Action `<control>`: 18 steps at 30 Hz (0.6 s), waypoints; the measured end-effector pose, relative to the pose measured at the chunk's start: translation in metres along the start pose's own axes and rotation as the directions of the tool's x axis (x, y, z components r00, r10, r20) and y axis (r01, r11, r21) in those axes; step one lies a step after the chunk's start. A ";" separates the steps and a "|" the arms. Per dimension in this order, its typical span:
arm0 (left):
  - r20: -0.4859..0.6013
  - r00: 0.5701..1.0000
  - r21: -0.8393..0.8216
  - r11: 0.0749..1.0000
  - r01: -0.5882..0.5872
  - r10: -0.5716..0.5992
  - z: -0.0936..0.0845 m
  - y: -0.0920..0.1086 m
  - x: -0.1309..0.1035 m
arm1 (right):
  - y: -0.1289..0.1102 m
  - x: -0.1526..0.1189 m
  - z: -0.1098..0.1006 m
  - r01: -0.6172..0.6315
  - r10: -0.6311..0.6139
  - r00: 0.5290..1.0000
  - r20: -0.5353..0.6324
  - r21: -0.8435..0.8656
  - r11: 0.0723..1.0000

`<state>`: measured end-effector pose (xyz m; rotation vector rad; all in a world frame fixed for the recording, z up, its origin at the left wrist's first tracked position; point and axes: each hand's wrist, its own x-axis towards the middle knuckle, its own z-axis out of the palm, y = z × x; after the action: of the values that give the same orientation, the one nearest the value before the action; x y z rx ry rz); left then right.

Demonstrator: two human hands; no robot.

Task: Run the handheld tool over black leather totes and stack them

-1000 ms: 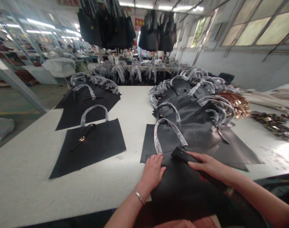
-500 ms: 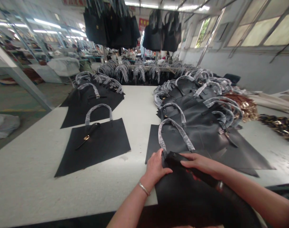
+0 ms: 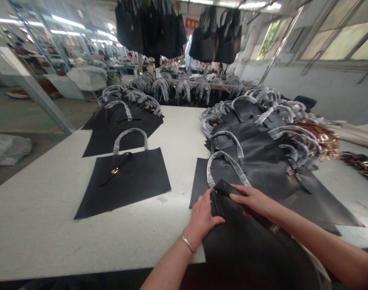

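A black leather panel (image 3: 241, 245) with a wrapped handle (image 3: 229, 159) lies at the table's front edge, partly over the edge. My left hand (image 3: 203, 215), with a silver bracelet on the wrist, grips the panel near the handle's left base, thumb on top and the other fingers partly hidden. My right hand (image 3: 253, 201) is closed around a black strap (image 3: 227, 188), whose end lies beside my left fingers. To the left, a black panel (image 3: 135, 181) with a wrapped handle and a gold-buckled strap (image 3: 115, 170) lies flat.
Overlapping black panels (image 3: 271, 177) with wrapped handles cover the table's right side; more (image 3: 120, 129) lie at the back left. Brown straps (image 3: 319, 141) and dark straps with gold hardware (image 3: 365, 164) are at far right. Black bags (image 3: 150, 32) hang overhead.
The whole view has shifted, so most things appear a little further right. The strap end in my right hand has moved up and tilted near the handle base, and dark slim pieces show beside my left fingers.
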<state>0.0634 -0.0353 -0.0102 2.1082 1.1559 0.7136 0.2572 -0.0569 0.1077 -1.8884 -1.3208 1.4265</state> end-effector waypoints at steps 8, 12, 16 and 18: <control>0.030 0.973 0.069 0.971 -0.229 0.227 0.026 0.008 -0.071 | -0.014 -0.017 0.009 -0.100 0.103 0.973 0.204 -0.027 0.995; 0.009 0.954 0.132 0.946 -0.297 0.299 0.034 0.007 -0.077 | -0.020 -0.011 0.026 -0.123 0.121 0.929 0.349 -0.016 0.992; 0.009 0.941 0.190 0.923 -0.333 0.338 0.035 0.005 -0.073 | -0.029 0.009 0.039 -0.122 0.112 0.909 0.402 0.000 0.993; 0.003 0.938 0.194 0.920 -0.340 0.346 0.034 0.006 -0.073 | -0.035 0.016 0.043 -0.115 0.101 0.909 0.405 0.010 0.993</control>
<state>0.0566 -0.1099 -0.0400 2.5085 0.9075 0.8215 0.2031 -0.0357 0.1108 -1.7253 -1.3725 1.9653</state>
